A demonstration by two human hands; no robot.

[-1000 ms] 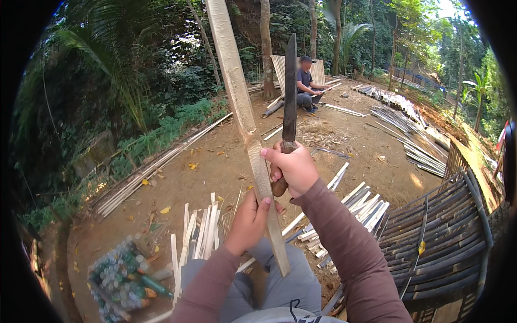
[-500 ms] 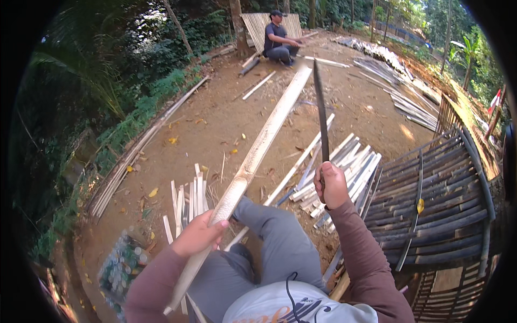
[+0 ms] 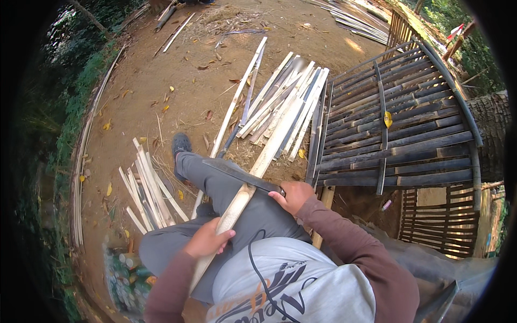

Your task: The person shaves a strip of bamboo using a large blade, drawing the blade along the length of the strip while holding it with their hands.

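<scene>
A long split bamboo piece, pale inner face upward, runs slantwise across my lap from the lower left toward the upper right. My left hand is closed around its near part. A machete with a long dark blade lies crosswise over the bamboo, just beyond its node. My right hand is closed on the machete's handle, right of the bamboo. The blade's tip points left, above my grey-trousered leg. The bamboo's far end reaches over a pile of split strips.
A smaller bundle of strips lies left of my legs. On the right stands a dark bamboo-slat rack with a yellow leaf on it. Clear plastic bottles sit at lower left. Long poles line the earth's left edge.
The machete has come down from upright to lying across the bamboo near its node. The bamboo's far end has dropped and swung right. The view has tilted down; the seated person is mostly out of it.
</scene>
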